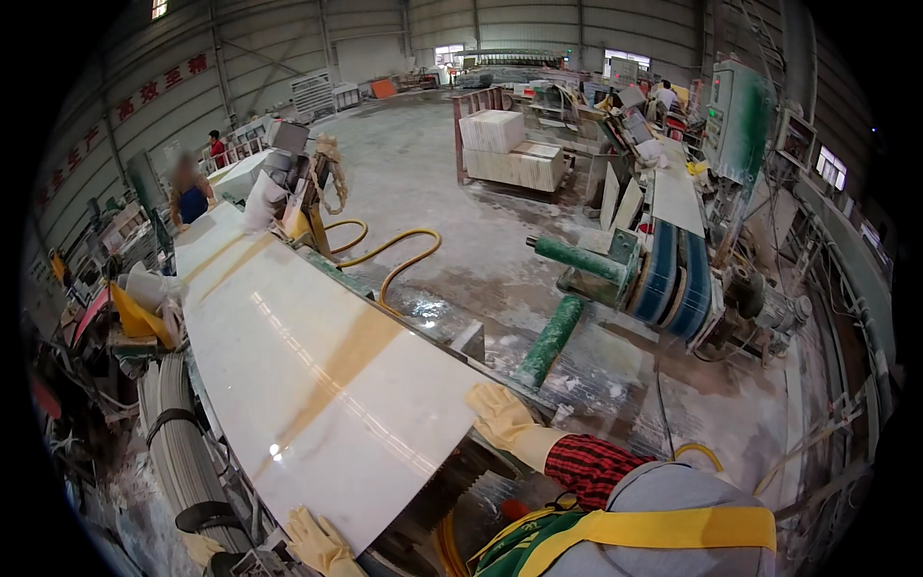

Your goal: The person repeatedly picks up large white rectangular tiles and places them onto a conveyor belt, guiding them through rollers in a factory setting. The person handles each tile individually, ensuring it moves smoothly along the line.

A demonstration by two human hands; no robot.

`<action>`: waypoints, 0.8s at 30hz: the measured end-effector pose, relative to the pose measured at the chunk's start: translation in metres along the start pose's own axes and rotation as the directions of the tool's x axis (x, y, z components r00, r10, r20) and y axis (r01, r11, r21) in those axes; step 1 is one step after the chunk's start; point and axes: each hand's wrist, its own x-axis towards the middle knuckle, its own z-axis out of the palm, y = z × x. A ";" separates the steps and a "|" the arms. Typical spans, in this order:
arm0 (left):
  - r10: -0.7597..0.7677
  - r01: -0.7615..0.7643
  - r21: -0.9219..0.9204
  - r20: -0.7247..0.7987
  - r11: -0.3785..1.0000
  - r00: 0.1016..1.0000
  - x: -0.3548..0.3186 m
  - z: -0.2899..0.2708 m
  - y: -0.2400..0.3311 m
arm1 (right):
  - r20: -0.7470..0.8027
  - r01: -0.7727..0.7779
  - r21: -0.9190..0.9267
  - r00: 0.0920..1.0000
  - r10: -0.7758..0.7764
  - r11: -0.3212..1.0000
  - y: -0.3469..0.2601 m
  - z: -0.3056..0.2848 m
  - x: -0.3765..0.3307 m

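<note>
Polished slab held at its near end

The white stone slab (317, 365) lies long on the surface. The right hand (500, 415), gloved, rests flat on its right corner; the left hand (317, 543) is spread at the near edge. A yellow hose (394, 252) lies on the floor beyond

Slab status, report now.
Left hand flat on polished white stone slab, near edge. Right hand on its right corner. Yellow hose on floor beyond.

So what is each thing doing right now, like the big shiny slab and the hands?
Long polished white stone slab: lying flat, glossy, wet-looking.
Left hand in yellow glove: resting on slab's near edge.
Right hand in yellow glove: pressed against slab's right corner.
Yellow hose: looped on wet floor.
</note>
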 end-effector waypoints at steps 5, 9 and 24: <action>0.048 -0.053 -0.058 -0.092 0.997 0.995 0.000 0.013 -0.012 | -0.092 0.038 -0.014 0.995 -0.039 0.999 0.001 0.001 -0.002; 0.037 -0.050 -0.092 -0.139 0.994 0.990 -0.005 0.013 -0.011 | -0.082 0.048 0.008 0.996 -0.047 0.999 -0.005 -0.010 -0.001; 0.074 -0.088 -0.070 -0.185 0.994 0.980 -0.009 0.017 -0.012 | -0.031 -0.029 -0.043 0.999 0.028 0.999 0.003 0.009 -0.013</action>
